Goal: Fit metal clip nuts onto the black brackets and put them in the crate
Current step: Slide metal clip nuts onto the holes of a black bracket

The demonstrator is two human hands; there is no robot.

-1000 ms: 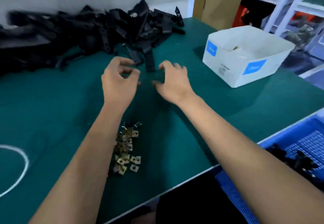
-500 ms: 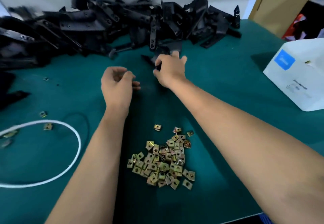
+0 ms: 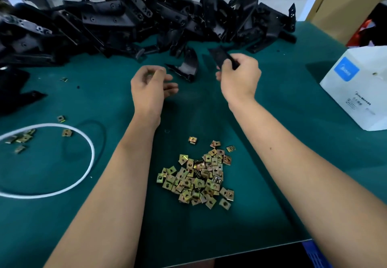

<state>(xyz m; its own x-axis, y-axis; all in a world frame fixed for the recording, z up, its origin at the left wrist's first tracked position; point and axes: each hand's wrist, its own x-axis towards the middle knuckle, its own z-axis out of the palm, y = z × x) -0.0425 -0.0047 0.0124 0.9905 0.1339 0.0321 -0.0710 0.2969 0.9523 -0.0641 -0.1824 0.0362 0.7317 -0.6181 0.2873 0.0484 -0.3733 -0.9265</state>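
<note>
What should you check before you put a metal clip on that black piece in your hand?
1. Black piece held firmly: ok, the right hand has its fingers curled round it.
2. Clip ready in the left hand: cannot tell, the fingers are loosely curled and nothing shows in them.
3. Clips close by: ok, the pile of metal clips lies on the green mat between the arms.
4. More black pieces waiting: ok, a heap of black pieces lies at the back.
5. Crate for finished pieces in sight: not ok, only a white box shows at the right.
</note>
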